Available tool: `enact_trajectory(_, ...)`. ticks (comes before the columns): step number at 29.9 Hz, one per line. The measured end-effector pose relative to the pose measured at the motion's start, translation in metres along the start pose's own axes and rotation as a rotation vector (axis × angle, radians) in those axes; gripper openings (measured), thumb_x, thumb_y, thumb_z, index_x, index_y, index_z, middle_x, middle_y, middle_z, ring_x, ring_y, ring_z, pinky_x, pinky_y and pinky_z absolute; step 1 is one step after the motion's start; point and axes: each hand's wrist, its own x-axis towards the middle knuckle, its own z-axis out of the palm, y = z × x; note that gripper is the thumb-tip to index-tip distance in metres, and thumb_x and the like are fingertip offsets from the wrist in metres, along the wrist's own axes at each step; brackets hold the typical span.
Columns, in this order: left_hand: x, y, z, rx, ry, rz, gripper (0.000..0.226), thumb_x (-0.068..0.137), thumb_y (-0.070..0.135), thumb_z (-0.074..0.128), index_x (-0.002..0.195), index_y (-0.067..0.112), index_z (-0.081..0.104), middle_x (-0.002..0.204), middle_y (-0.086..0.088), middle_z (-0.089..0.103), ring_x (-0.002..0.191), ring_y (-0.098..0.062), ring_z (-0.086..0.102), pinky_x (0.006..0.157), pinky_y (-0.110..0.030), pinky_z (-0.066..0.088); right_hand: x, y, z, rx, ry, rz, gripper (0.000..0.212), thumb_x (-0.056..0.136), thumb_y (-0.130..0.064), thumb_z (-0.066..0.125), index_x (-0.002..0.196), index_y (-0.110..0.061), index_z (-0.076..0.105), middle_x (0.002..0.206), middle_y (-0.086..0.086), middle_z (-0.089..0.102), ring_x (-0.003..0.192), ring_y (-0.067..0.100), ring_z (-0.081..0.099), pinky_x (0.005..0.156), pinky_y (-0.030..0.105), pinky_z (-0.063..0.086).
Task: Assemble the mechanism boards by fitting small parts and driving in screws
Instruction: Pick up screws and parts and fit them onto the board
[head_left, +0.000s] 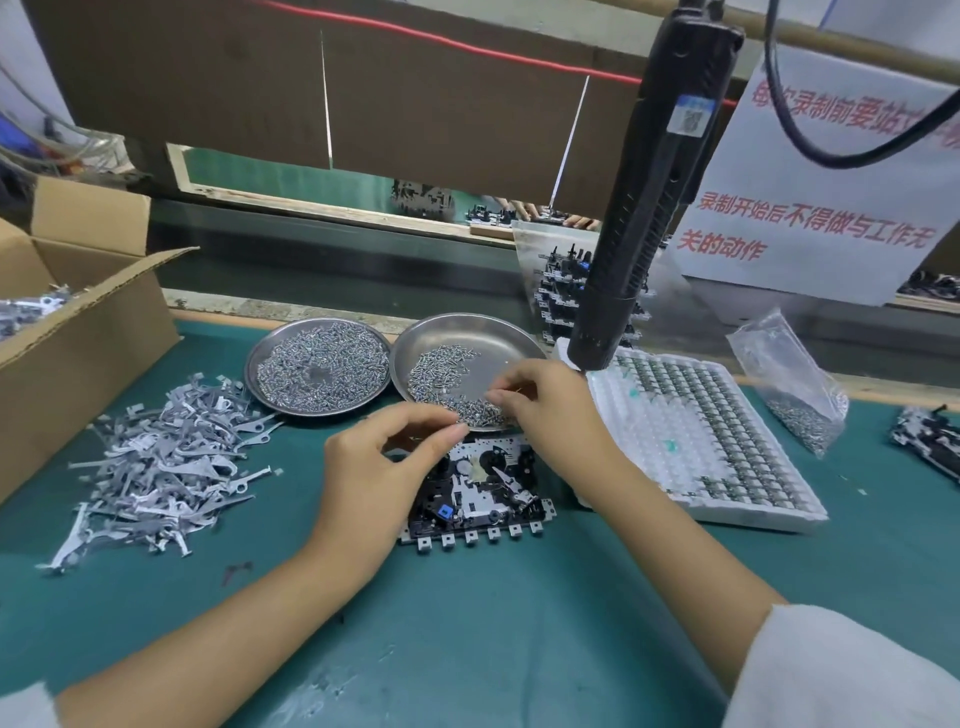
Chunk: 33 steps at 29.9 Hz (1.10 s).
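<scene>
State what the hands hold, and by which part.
Both hands pinch fingertips over the right screw dish; whatever they pinch is too small to tell.

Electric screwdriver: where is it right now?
In the head view the electric screwdriver hangs right of centre, held by neither hand, its tip just above the far left corner of the white parts tray, right of the steel dish of screws.
</scene>
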Motion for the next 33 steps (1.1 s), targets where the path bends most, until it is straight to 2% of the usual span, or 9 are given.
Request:
enact_trajectory(2,-0.001,0.001,0.001,-0.024,0.001,0.018,0.01,0.069,0.024,0.077,0.078,0.027,0.073,0.078,0.011,0.072,0.073,-0.005,0.066,0.072,-0.014,0.049,-0.011,0.0,-0.001,0.287,-0.016,0.049,0.007,0.089,-0.007,0.063,0.083,-0.005,0.066,0.075,0.006,0.065,0.067,0.012,0.061,0.07,0.026,0.053)
enact_trajectory(5,-0.001,0.002,0.0,-0.04,-0.009,0.058,0.012,0.068,0.03,0.075,0.079,0.031,0.073,0.079,0.01,0.072,0.075,-0.007,0.067,0.073,-0.016,0.05,-0.028,-0.001,-0.001,0.834,-0.108,0.135,0.004,0.087,-0.002,0.063,0.084,-0.004,0.066,0.083,0.012,0.073,0.076,0.017,0.071,0.068,0.021,0.056)
enact_trajectory(8,-0.002,0.001,0.0,-0.059,-0.025,0.065,0.013,0.068,0.032,0.075,0.081,0.032,0.072,0.079,0.011,0.072,0.075,-0.007,0.067,0.073,-0.014,0.049,-0.044,0.002,-0.002,1.045,-0.121,0.179,0.009,0.078,-0.005,0.07,0.086,0.0,0.069,0.084,0.014,0.073,0.078,0.019,0.072,0.065,0.018,0.054)
enact_trajectory(12,0.0,0.0,0.002,-0.048,-0.047,0.076,0.016,0.066,0.033,0.075,0.082,0.033,0.072,0.078,0.013,0.071,0.074,-0.004,0.065,0.074,-0.014,0.048,-0.048,0.006,-0.002,1.058,-0.093,0.19,0.016,0.064,-0.012,0.076,0.078,-0.005,0.073,0.073,0.012,0.071,0.066,0.016,0.068,0.065,0.019,0.055)
enact_trajectory(18,-0.003,0.0,0.002,-0.076,-0.084,0.069,0.015,0.064,0.03,0.075,0.079,0.03,0.073,0.077,0.01,0.072,0.073,-0.005,0.065,0.073,-0.015,0.049,-0.05,0.008,0.0,1.066,-0.179,0.145,0.004,0.067,-0.015,0.072,0.067,-0.012,0.074,0.066,0.007,0.066,0.059,0.013,0.062,0.061,0.018,0.052)
enact_trajectory(23,-0.002,0.002,0.003,-0.11,-0.119,0.043,0.015,0.062,0.034,0.076,0.077,0.033,0.072,0.076,0.007,0.072,0.073,-0.008,0.065,0.074,-0.021,0.052,-0.05,0.008,0.002,1.058,-0.231,0.071,0.01,0.07,-0.01,0.067,0.078,-0.004,0.066,0.064,0.006,0.065,0.056,0.013,0.06,0.058,0.018,0.05)
enact_trajectory(27,0.0,0.002,0.002,-0.143,-0.143,0.034,0.016,0.061,0.034,0.077,0.077,0.034,0.072,0.077,0.007,0.072,0.072,-0.006,0.066,0.071,-0.018,0.052,-0.049,0.01,0.002,1.027,-0.213,0.023,0.021,0.067,-0.012,0.069,0.087,-0.006,0.062,0.066,0.005,0.068,0.057,0.015,0.063,0.059,0.021,0.052)
enact_trajectory(33,-0.001,0.002,0.002,-0.211,-0.165,0.046,0.025,0.062,0.022,0.078,0.085,0.025,0.068,0.078,0.002,0.074,0.076,-0.013,0.071,0.071,-0.019,0.054,-0.049,0.012,0.005,0.994,-0.14,-0.023,0.028,0.067,-0.015,0.071,0.092,-0.008,0.059,0.065,0.001,0.069,0.058,0.014,0.064,0.059,0.021,0.051)
